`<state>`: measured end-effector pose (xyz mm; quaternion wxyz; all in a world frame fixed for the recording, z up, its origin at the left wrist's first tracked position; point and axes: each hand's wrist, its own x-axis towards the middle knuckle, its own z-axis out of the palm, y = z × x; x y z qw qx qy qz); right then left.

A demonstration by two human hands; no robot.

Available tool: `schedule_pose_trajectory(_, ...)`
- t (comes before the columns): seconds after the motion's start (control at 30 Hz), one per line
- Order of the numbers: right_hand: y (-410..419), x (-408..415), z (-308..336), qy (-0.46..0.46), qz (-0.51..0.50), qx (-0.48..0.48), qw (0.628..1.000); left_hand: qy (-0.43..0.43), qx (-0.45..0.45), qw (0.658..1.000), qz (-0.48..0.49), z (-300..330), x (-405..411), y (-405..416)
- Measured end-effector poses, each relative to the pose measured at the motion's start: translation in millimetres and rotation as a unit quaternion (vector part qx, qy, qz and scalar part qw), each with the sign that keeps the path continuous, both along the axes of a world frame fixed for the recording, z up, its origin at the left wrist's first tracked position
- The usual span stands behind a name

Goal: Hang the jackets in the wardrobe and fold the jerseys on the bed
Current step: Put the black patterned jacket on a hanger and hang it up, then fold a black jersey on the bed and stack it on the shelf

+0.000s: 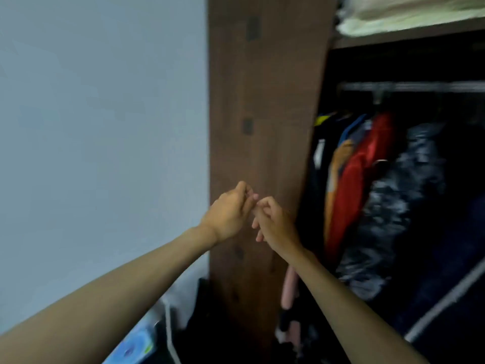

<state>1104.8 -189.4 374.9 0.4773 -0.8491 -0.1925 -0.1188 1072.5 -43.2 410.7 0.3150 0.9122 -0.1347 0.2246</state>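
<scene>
My left hand [231, 214] and my right hand [275, 224] are raised together in front of the brown wardrobe door [262, 101], fingertips touching each other. The left hand's fingers are curled with nothing visible in them. The right hand's fingers hang loosely bent and hold nothing. Inside the open wardrobe, a metal rail [420, 86] carries hanging jackets: a red one [362, 179], an orange one [341, 158] and a dark mottled one [399, 206]. The view is blurred.
A shelf above the rail holds pale folded linen [393, 19]. A navy garment with a white stripe [446, 298] fills the lower right. Something pink [288, 290] hangs low beside the door. A plain wall [105, 127] is to the left, with a blue object [136, 345] below.
</scene>
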Motion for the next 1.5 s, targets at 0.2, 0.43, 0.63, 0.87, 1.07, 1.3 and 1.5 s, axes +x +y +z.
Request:
schedule_pose_trajectory(0.2,180,-99,-54,0.060,0.230,-0.121,0.964,0.130,-0.009,0.953,0.273,-63,-184,179)
schedule_pose_trajectory(0.43,338,-274,-123,0.045,0.485,-0.273,0.830,0.253,-0.050,0.784,0.565,-128,-471,266)
schedule_pose_trajectory(0.63,396,-440,-177,0.028,0.645,-0.338,0.685,0.306,-0.116,0.629,0.705,-164,-674,222)
schedule_pose_trajectory(0.87,366,-592,-248,0.022,0.755,-0.418,0.504,0.361,-0.249,0.432,0.788,-227,-806,82)
schedule_pose_trajectory(1.07,316,-665,-301,-0.006,0.783,-0.467,0.411,0.384,-0.282,0.330,0.815,-269,-872,-22)
schedule_pose_trajectory(1.3,286,-725,-345,-0.027,0.755,-0.528,0.389,0.456,-0.306,0.301,0.780,-316,-941,-90)
schedule_pose_trajectory(1.5,253,-777,-353,-0.051,0.720,-0.558,0.410,0.435,-0.386,0.306,0.754,-362,-1002,-141)
